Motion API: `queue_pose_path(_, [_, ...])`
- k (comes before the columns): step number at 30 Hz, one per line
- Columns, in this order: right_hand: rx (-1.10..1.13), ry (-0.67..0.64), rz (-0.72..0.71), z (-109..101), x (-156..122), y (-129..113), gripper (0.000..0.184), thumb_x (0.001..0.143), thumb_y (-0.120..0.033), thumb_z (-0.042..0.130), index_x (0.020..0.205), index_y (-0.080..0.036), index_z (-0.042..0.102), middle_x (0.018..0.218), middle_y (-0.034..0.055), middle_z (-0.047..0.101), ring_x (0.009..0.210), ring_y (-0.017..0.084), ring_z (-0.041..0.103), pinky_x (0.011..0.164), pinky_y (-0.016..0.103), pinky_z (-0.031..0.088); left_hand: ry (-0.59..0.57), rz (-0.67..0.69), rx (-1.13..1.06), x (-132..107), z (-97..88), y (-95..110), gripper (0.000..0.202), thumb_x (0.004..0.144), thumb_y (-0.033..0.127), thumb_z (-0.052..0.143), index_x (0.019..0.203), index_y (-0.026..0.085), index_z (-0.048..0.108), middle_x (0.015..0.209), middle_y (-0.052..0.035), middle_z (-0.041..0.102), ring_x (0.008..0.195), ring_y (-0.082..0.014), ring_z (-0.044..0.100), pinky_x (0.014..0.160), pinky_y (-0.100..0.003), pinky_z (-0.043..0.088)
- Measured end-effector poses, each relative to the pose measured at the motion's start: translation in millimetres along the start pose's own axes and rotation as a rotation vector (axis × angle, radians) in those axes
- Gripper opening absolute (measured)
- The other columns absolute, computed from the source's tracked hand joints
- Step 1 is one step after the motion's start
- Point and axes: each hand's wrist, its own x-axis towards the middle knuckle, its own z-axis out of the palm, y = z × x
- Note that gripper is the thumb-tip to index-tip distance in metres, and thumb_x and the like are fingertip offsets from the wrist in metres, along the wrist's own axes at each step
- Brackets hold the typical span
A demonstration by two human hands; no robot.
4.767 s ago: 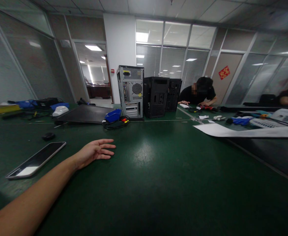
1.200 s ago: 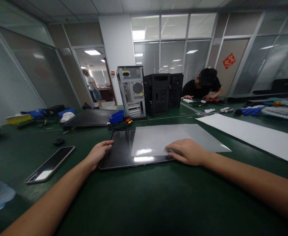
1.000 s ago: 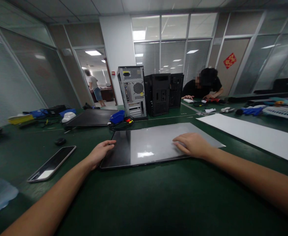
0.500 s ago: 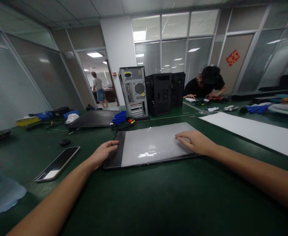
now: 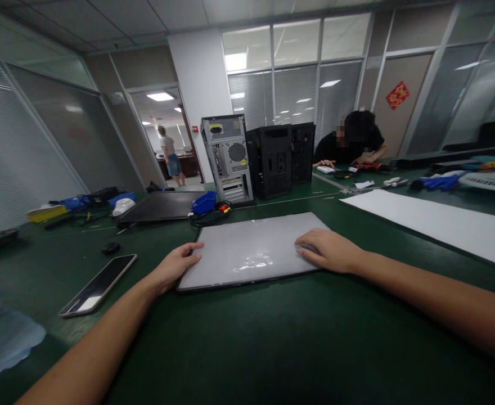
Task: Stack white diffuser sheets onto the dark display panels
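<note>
A flat dark panel lies on the green table before me, covered edge to edge by a grey sheet (image 5: 247, 250). My left hand (image 5: 174, 268) rests at the panel's left edge, fingers stretched out against it. Pressing flat on the sheet's right part is my right hand (image 5: 325, 250), its fingers extended. Neither hand grips anything.
A phone (image 5: 98, 284) lies to the left, a water bottle (image 5: 3, 340) at the near left. Behind stand computer cases (image 5: 226, 157), another dark panel (image 5: 158, 205) and a blue bin (image 5: 203, 203). A long white sheet (image 5: 433, 222) lies right. A seated person (image 5: 355, 146) works at the far side.
The panel and grey sheet arrived on the table under both hands. My right hand slid the sheet leftward until it covers the whole dark panel; the left hand stayed at the left edge.
</note>
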Motion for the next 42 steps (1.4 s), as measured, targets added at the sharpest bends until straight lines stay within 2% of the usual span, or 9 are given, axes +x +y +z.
queue_pose_path(6, [0.118,0.005,-0.048,0.7,-1.7,3.0,0.044,0.099,-0.048,0.043,0.121,-0.020,0.068,0.118,0.0092,0.068,0.109,0.025,0.061,0.097,0.043,0.047,-0.033,-0.024,-0.038,1.1,-3.5,-2.9,0.054,0.076,0.013,0.068,0.129,0.020,0.064,0.119,-0.0070,0.066,0.073,-0.0133,0.062,0.063,-0.024,0.049])
queue_pose_path(10, [0.039,0.086,0.047,0.5,1.5,35.9,0.044,0.098,-0.048,0.043,0.124,-0.020,0.066,0.125,0.0097,0.065,0.117,0.026,0.057,0.103,0.046,0.042,-0.056,-0.029,-0.080,2.7,-4.4,-4.4,0.056,0.076,0.009,0.064,0.131,0.019,0.062,0.130,-0.0093,0.062,0.076,-0.0139,0.064,0.065,-0.025,0.051])
queue_pose_path(14, [-0.209,0.151,0.365,-3.9,-14.6,104.8,0.050,0.094,-0.046,0.046,0.129,-0.013,0.060,0.130,0.0171,0.060,0.121,0.033,0.053,0.103,0.050,0.040,-0.049,-0.041,-0.072,1.1,-3.2,-3.0,0.054,0.076,0.010,0.065,0.130,0.019,0.063,0.126,-0.0093,0.064,0.074,-0.0144,0.064,0.062,-0.026,0.051])
queue_pose_path(18, [-0.403,0.137,0.791,-4.0,-57.2,180.6,0.069,0.087,-0.049,0.056,0.143,-0.009,0.046,0.144,0.0280,0.043,0.130,0.042,0.041,0.099,0.057,0.037,-0.052,-0.052,-0.079,-0.7,-2.8,-2.3,0.054,0.077,0.014,0.067,0.130,0.019,0.062,0.110,-0.0076,0.068,0.069,-0.0140,0.063,0.059,-0.026,0.050])
queue_pose_path(22, [-0.238,0.020,1.185,-4.4,-85.5,214.9,0.082,0.088,-0.070,0.044,0.138,-0.006,0.053,0.136,0.0371,0.046,0.122,0.051,0.044,0.088,0.063,0.036,-0.073,-0.054,-0.085,0.6,-3.6,-3.5,0.055,0.079,0.017,0.067,0.133,0.018,0.059,0.097,-0.0057,0.067,0.066,-0.0144,0.062,0.056,-0.025,0.049])
queue_pose_path(28, [-0.285,-0.080,1.060,-12.0,-71.3,191.4,0.054,0.094,-0.050,0.045,0.134,-0.017,0.059,0.130,0.0288,0.055,0.113,0.045,0.054,0.082,0.056,0.042,-0.054,-0.040,-0.059,2.0,-4.1,-3.9,0.054,0.076,0.021,0.070,0.129,0.018,0.063,0.100,-0.0069,0.068,0.069,-0.0157,0.063,0.060,-0.026,0.050])
queue_pose_path(33, [-0.359,-0.075,0.975,-16.3,-55.9,165.7,0.035,0.092,-0.024,0.044,0.114,-0.009,0.067,0.113,0.0281,0.064,0.099,0.037,0.062,0.078,0.047,0.045,-0.062,-0.045,-0.063,2.5,-4.3,-3.4,0.054,0.075,0.023,0.072,0.129,0.019,0.064,0.099,-0.0071,0.069,0.071,-0.0165,0.065,0.060,-0.026,0.050])
queue_pose_path(37, [-0.439,0.021,0.855,-22.1,-41.9,133.5,0.038,0.096,-0.028,0.035,0.114,-0.012,0.065,0.103,0.0228,0.068,0.088,0.034,0.065,0.071,0.043,0.045,-0.057,-0.060,-0.072,0.9,-4.2,-1.3,0.054,0.076,0.022,0.072,0.129,0.019,0.064,0.105,-0.0084,0.069,0.072,-0.0164,0.065,0.060,-0.026,0.051])
queue_pose_path(42, [-0.461,0.131,0.473,-19.3,-14.7,63.5,0.041,0.099,-0.042,0.034,0.105,-0.018,0.067,0.094,0.0146,0.071,0.078,0.027,0.065,0.066,0.035,0.043,-0.050,-0.046,-0.075,-2.5,-1.5,1.0,0.051,0.078,0.018,0.069,0.129,0.017,0.064,0.111,-0.0088,0.068,0.072,-0.0145,0.064,0.060,-0.025,0.051])
